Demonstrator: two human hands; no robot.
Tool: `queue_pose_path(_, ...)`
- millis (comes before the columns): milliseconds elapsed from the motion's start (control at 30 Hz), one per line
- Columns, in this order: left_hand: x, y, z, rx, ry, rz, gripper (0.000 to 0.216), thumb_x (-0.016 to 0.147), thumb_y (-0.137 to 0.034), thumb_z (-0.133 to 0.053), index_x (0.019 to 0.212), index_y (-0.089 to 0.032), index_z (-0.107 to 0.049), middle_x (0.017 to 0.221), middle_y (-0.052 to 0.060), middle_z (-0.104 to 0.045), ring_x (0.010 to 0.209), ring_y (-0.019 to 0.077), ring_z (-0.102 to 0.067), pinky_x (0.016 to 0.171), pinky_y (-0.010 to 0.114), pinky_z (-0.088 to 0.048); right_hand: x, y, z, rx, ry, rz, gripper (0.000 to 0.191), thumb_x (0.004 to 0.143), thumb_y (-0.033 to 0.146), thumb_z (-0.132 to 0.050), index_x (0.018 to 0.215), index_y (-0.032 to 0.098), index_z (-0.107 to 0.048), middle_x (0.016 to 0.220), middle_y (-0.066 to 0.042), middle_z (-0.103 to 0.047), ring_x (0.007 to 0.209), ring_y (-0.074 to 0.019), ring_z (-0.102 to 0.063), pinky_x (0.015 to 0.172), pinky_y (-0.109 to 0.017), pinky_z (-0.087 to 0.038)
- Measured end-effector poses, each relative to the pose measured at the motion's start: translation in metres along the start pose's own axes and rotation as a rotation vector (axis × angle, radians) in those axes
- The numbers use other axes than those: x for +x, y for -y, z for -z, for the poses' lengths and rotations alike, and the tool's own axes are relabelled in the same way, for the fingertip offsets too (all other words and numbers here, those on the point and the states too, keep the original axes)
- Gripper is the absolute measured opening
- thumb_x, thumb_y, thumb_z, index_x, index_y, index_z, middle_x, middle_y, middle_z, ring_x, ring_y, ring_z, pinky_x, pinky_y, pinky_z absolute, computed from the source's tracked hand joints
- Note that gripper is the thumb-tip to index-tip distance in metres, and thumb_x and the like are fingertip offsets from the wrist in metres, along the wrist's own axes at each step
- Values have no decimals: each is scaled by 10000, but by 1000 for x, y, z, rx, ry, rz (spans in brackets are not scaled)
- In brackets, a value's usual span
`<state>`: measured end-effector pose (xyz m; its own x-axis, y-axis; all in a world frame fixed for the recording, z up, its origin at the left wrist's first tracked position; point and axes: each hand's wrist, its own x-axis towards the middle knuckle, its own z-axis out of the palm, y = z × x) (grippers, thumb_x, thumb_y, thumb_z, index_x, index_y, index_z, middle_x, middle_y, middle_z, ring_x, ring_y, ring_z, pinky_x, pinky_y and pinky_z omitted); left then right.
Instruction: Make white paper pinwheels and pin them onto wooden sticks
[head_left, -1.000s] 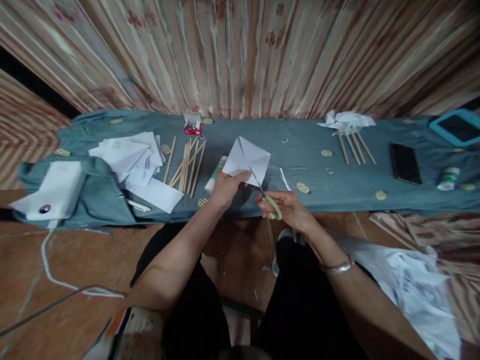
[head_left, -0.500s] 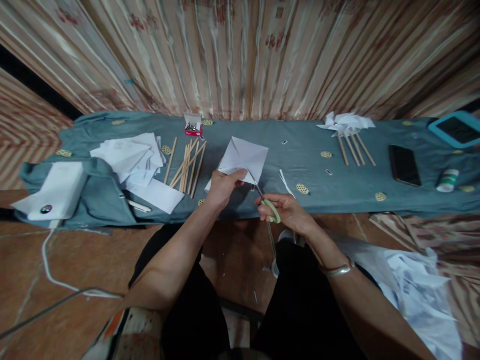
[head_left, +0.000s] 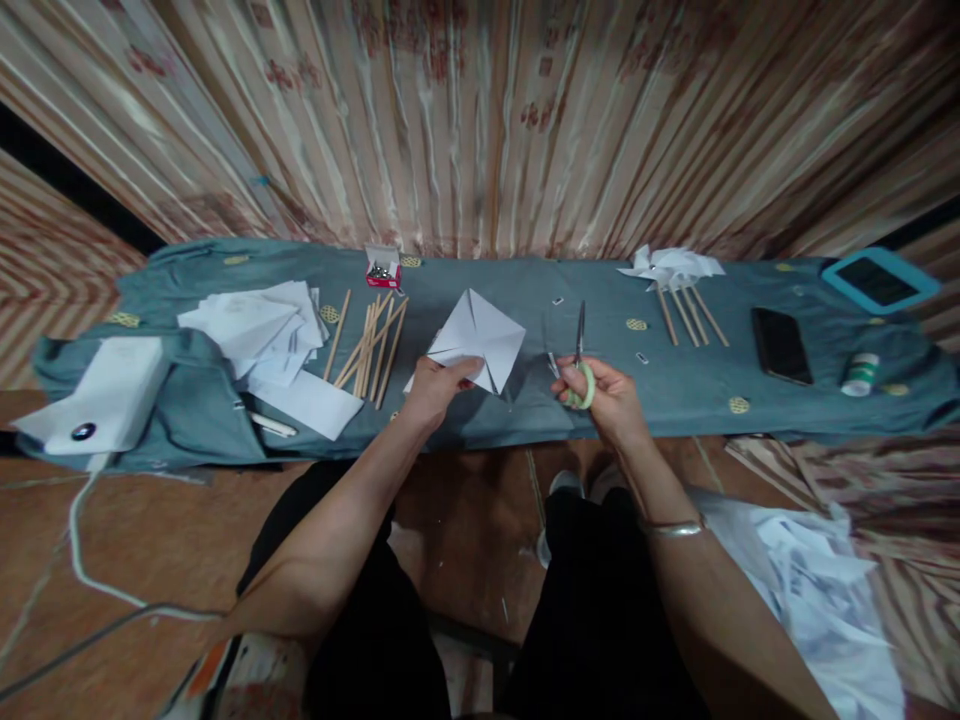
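Observation:
My left hand (head_left: 444, 387) pinches a white paper square (head_left: 487, 335) by its near edge, thumb on top. Slits run in from the square's corners toward its middle. To the right, my right hand (head_left: 604, 395) is closed round the light green handles of a pair of scissors (head_left: 580, 335), whose blades point away from me, apart from the paper. Left of the paper lie several wooden sticks (head_left: 371, 345). Beyond them stands a small red box of metal pins (head_left: 383, 272), its lid up.
A stack of white paper (head_left: 255, 325) and a white device (head_left: 112, 395) are at left. Paper pinwheels on sticks (head_left: 679, 270), a black phone (head_left: 781, 345), a blue-framed tablet (head_left: 879, 280) and a green-white roll (head_left: 860, 374) are at right. A plastic bag of paper (head_left: 814, 590) sits on the floor.
My right hand has drawn the scissors out of the paper and moved them right. The paper has turned slightly in my left hand, and a slit shows at its near corner.

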<state>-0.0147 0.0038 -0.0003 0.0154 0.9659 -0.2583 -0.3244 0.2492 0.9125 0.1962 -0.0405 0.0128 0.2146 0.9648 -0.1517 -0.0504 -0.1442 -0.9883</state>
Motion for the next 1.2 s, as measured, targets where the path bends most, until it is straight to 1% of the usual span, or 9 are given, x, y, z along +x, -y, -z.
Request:
queue_pose_path(133, 0, 8, 0, 12, 80, 25, 330, 477, -289, -837, 752, -151, -716, 776, 41, -737, 687, 173, -637, 646, 293, -519, 9, -2, -6, 70, -52, 25, 554, 485, 597, -870, 847, 213, -703, 677, 7, -704, 548, -97, -592, 523, -226, -468)
queue_pose_path(300, -1, 13, -1, 82, 159, 18, 319, 439, -238, -853, 717, -154, -722, 720, 30, -742, 688, 177, -641, 726, 301, -524, 17, -3, -14, 79, -32, 24, 540, 455, 499, -905, 865, 219, -692, 646, 46, -670, 557, -87, -554, 540, -219, -444)
queue_pose_path(533, -9, 9, -1, 182, 216, 13, 212, 450, -181, -804, 651, -188, -738, 674, 22, -745, 638, 189, -652, 646, 300, -538, 21, 5, -17, 74, 122, -27, 515, 430, 393, -913, 848, 197, -685, 605, 70, -618, 551, -91, -515, 546, -233, -415)
queue_pose_path(700, -15, -1, 2, 166, 203, 71, 196, 471, -258, -838, 588, -168, -709, 583, 30, -704, 511, 159, -605, 531, 263, -487, 16, 10, -17, 76, 169, -46, 481, 415, 358, -912, 804, 186, -686, 596, 65, -617, 544, -88, -506, 535, -225, -391)
queue_pose_path(800, -18, -14, -3, 26, 196, 138, 306, 484, -356, -875, 640, -152, -708, 606, 53, -701, 560, 171, -631, 578, 274, -499, 13, 13, -19, 137, 102, -37, 496, 392, 344, -913, 805, 181, -693, 589, 64, -608, 539, -92, -503, 531, -228, -384)
queue_pose_path(933, -26, -29, -19, -126, 204, 147, 454, 529, -468, -875, 811, -144, -729, 782, 72, -736, 685, 173, -651, 611, 271, -500, 14, 16, -26, 251, -63, 24, 507, 416, 390, -890, 823, 197, -657, 594, 81, -587, 533, -82, -484, 544, -227, -379)
queue_pose_path(1000, -29, -31, -28, -143, 237, 155, 441, 524, -440, -892, 792, -137, -716, 792, 73, -730, 733, 173, -657, 668, 279, -507, 16, 17, -30, 294, -127, 56, 502, 448, 429, -869, 830, 205, -632, 588, 90, -566, 525, -75, -466, 540, -222, -360)
queue_pose_path(1067, -28, -28, -36, -160, 227, 154, 412, 496, -392, -916, 732, -137, -694, 750, 59, -718, 743, 159, -653, 685, 261, -496, 18, 18, -34, 328, -171, 78, 510, 464, 459, -855, 843, 208, -622, 581, 91, -552, 524, -79, -457, 533, -225, -347)
queue_pose_path(1200, -19, -19, -49, -221, 127, 133, 405, 457, -338, -923, 696, -142, -662, 655, 1, -669, 615, 103, -591, 627, 235, -472, 21, 20, -40, 362, -194, 88, 532, 439, 476, -861, 831, 205, -624, 601, 69, -580, 549, -99, -482, 544, -241, -382)
